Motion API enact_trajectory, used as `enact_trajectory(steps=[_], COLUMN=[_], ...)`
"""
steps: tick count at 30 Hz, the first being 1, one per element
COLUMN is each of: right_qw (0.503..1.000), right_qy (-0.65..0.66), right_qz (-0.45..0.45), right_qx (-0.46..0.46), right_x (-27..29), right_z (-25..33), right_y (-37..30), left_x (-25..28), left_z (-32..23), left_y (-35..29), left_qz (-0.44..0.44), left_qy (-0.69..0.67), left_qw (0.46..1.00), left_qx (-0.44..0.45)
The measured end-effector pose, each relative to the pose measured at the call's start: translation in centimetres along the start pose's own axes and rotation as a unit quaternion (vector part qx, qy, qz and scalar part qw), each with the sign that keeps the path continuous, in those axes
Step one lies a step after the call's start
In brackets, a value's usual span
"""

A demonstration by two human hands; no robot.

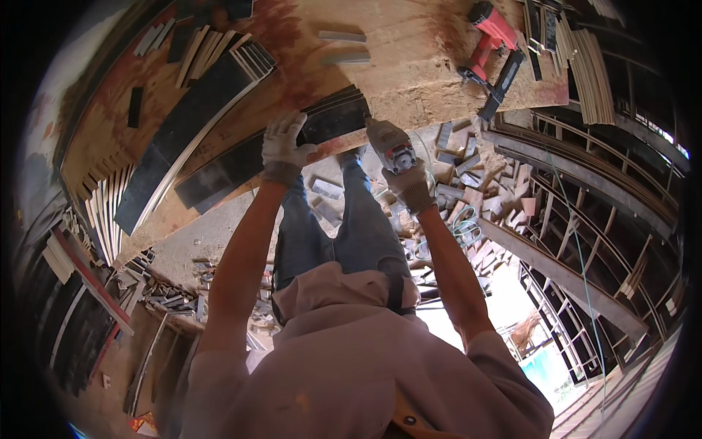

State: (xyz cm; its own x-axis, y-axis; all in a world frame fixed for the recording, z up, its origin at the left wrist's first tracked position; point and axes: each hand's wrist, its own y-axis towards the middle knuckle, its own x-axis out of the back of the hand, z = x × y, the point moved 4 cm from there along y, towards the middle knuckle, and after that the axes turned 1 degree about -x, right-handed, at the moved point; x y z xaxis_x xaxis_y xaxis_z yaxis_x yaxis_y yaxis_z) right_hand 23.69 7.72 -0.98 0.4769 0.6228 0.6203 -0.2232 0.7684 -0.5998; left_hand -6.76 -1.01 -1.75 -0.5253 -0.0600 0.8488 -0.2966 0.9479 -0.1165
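Plywood workbench (409, 80) above an offcut-littered floor (475, 175).

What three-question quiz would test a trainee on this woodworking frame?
1. True or false: the left hand presses flat on the dark board.
2. What does the right hand grip? A) grey power tool B) hammer C) brush
3. Which tool lies unused on the plywood bench at upper right?

Key: 1 true; 2 A; 3 the red nail gun.
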Motion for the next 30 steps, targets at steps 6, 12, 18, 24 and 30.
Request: enact_trajectory(steps=[6,12,18,24,30], right_qw=[0.996,0.986,0.992,0.991,0.989], right_qy=[0.047,0.065,-0.006,-0.07,-0.029], right_qz=[0.06,0.063,0.096,0.076,0.064], right_qx=[0.04,0.142,0.083,0.081,0.129], right_x=[2.1,-3.3,-4.3,-4.7,-3.8], right_z=[8.9,12.3,11.9,10.8,10.1], right_y=[-2.9,-2.1,-2.1,-2.4,-3.3], left_x=[0.9,0.4,0.2,0.1,0.5], left_z=[-0.6,-0.2,0.5,0.4,0.2], left_y=[-0.4,-0.2,-0.7,-0.7,-0.5], left_qz=[-0.034,-0.015,-0.026,-0.007,-0.041], left_qy=[-0.008,-0.025,-0.027,0.015,-0.017], left_qw=[0.999,0.999,0.998,0.998,0.999], left_qx=[0.003,0.037,0.044,0.053,-0.001])
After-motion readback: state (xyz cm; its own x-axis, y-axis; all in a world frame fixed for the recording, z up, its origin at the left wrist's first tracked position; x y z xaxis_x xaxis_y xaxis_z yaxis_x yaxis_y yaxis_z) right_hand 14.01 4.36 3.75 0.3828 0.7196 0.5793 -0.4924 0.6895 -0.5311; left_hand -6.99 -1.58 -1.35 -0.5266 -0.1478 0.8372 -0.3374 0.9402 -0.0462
